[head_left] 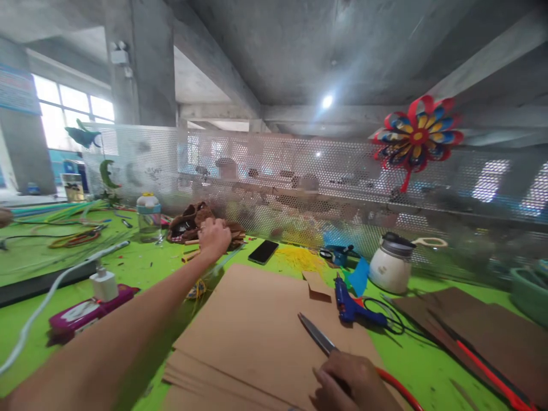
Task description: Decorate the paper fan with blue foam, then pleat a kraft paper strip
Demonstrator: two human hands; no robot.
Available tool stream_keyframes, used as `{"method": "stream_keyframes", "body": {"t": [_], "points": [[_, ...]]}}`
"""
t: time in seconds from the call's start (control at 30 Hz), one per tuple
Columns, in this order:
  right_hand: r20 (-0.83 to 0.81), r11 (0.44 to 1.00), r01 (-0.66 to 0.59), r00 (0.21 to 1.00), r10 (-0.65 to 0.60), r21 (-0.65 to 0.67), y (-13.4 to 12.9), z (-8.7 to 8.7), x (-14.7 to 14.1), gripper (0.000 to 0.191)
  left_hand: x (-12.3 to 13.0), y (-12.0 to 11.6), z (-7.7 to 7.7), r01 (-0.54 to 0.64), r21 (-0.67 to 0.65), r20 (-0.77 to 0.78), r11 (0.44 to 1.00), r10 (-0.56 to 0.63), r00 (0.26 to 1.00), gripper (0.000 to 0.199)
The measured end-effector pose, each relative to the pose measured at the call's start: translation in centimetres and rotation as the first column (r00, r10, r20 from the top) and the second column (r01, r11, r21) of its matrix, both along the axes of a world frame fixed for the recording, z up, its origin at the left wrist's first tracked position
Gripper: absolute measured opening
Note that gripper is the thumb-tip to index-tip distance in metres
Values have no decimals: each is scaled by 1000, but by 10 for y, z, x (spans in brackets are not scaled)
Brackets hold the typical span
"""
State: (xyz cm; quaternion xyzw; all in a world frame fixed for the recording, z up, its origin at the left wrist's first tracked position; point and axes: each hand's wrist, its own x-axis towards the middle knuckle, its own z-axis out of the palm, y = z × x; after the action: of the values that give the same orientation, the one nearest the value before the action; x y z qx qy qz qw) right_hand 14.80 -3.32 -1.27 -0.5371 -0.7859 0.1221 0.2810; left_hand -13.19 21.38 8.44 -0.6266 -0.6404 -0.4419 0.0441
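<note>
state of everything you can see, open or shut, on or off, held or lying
Scissors: in the right hand, blades together
Brown bundle: heaped, left hand on it
Phone: lying flat, screen dark
Glue gun: lying on its side
Brown paper: stacked flat
Charger: plugged into the purple power strip
Bottle: upright, cap on
Ceiling light: lit

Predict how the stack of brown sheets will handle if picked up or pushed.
The stack of brown sheets looks broad and thin-layered, so a sheet would probably sag when lifted by one edge. Staggered edges at the near left suggest loose layers, likely to slide apart if pushed. Lying flat and low, it seems unlikely to tip or roll.
</note>
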Motion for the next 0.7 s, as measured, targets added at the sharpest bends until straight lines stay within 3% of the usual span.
{"method": "stream_keyframes", "body": {"t": [0.13, 0.27, 0.37, 0.43, 0.5, 0.6, 0.7], "points": [[31, 1000, 13, 999, -14, 16, -1, 1, -1, 35, 61, -39, -15, 344, 16, -42, 939, -344, 938, 10], [-46, 999, 24, 999, -23, 36, -3, 1, -1, 34, 112, -102, -38, 680, -28, -47, 733, -680, 732, 11], [-130, 992, 91, 988, -79, 82, -5, 7, 1, 35, 128, -146, -45, 813, -42, -28, 580, -815, 579, 13], [-187, 983, 161, 972, -143, 86, -6, 13, 5, 36, 132, -165, -43, 858, -40, 27, 511, -858, 513, 13], [-229, 974, 214, 955, -191, 81, -5, 18, 12, 35, 133, -174, -38, 886, -28, 206, 463, -864, 459, 10], [-295, 959, 264, 929, -225, 100, 2, 22, 29, 33, 133, -170, -33, 866, -35, 450, 499, -766, 459, 9], [-407, 944, 330, 862, -302, 0, 11, 20, 45, 33, 131, -155, -34, 844, -50, 606, 534, -655, 451, 18]]}}
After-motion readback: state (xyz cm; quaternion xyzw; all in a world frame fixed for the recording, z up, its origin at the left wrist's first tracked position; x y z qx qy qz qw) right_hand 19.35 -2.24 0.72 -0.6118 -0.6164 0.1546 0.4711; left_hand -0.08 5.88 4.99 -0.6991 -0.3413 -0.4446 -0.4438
